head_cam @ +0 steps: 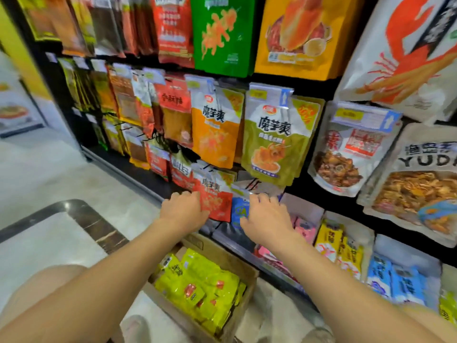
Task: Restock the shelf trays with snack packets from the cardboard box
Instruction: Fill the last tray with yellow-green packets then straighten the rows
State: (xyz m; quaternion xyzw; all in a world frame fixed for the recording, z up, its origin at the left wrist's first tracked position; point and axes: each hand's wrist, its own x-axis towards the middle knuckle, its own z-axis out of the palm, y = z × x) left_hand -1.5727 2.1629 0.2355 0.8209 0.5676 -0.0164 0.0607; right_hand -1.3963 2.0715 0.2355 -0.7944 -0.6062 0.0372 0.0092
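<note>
Packet (215,202) (red) in left grip (184,211); box (230,259) below.

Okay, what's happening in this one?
A person faces a snack display. Their left hand is at the edge of a hanging red packet, their right hand over a blue packet beside it; whether the fingers grip is unclear. The cardboard box on the floor below holds yellow-green packets.

Arms outstretched; left hand (184,209), right hand (268,219) palm-down, side by side.
</note>
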